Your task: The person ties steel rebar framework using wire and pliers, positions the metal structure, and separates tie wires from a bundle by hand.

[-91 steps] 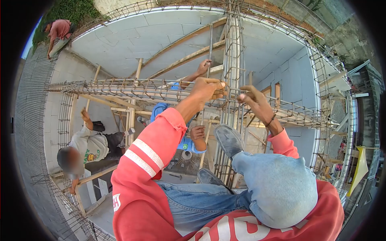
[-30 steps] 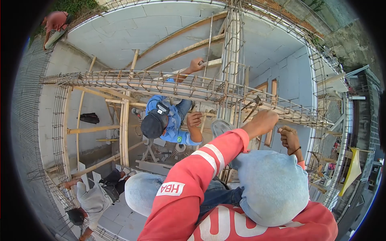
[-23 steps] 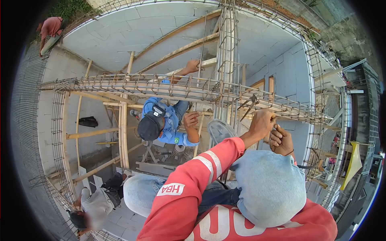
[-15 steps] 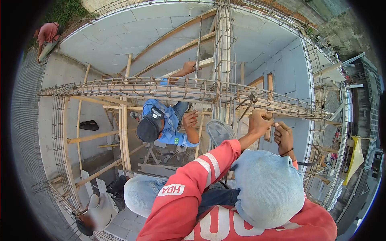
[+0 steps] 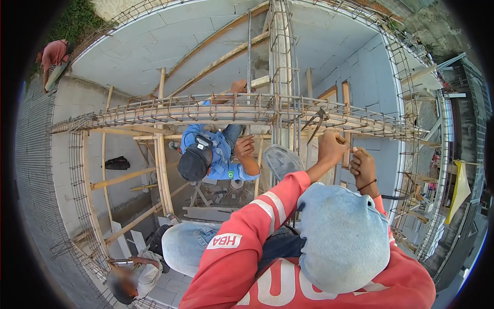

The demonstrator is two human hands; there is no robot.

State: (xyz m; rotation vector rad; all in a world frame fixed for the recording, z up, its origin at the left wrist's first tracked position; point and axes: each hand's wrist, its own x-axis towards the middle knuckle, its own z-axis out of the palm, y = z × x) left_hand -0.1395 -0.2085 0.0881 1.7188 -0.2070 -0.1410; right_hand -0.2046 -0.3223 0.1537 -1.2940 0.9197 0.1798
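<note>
My left hand (image 5: 332, 147) is closed in a pinch just in front of the rebar cage (image 5: 355, 119). Close beside it on the right, my right hand (image 5: 363, 168) has its fingers curled together, below the cage. Whatever lies between the fingertips is too small to make out. Dark metal pincers (image 5: 315, 123), handles apart, hang on the cage bars left of my hands. My jeans-covered knee (image 5: 343, 239) rises in front of my right forearm. My shoe sole (image 5: 282, 160) shows left of my left wrist.
Below the cage, a co-worker in blue (image 5: 220, 154) grips an upright bar (image 5: 249, 51). Another person (image 5: 141, 273) is at lower left, and one in red (image 5: 54, 59) at upper left. Wooden props (image 5: 163, 175) and block walls (image 5: 355, 77) surround the drop.
The view has shifted slightly. My hands stay close together with fingers pinched. The person at lower left has turned and now has an arm out toward the rebar.
</note>
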